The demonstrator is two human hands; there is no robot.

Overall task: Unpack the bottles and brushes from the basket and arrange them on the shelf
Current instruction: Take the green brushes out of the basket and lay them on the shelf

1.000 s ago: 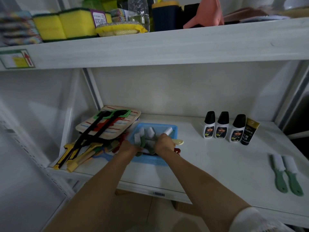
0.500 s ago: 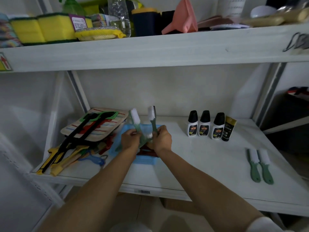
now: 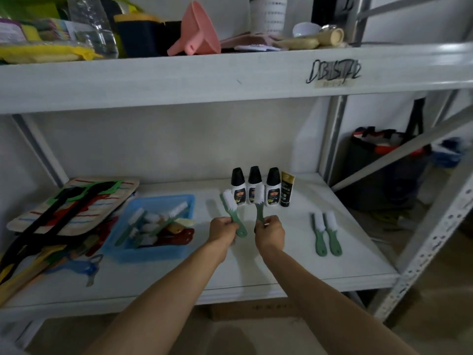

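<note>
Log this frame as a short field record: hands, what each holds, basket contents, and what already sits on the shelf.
left hand: grips a green brush
right hand: grips a second green brush
basket: blue, more brushes inside
placed brushes: two, side by side, right of the hands
bottles: three, black caps, upright at the back
tube: black and gold, beside the bottles

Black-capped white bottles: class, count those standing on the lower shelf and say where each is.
3. They stand in a row at the shelf's back: left bottle, middle bottle, right bottle, beside a black-and-gold tube. Held brushes partly cover them.
</note>
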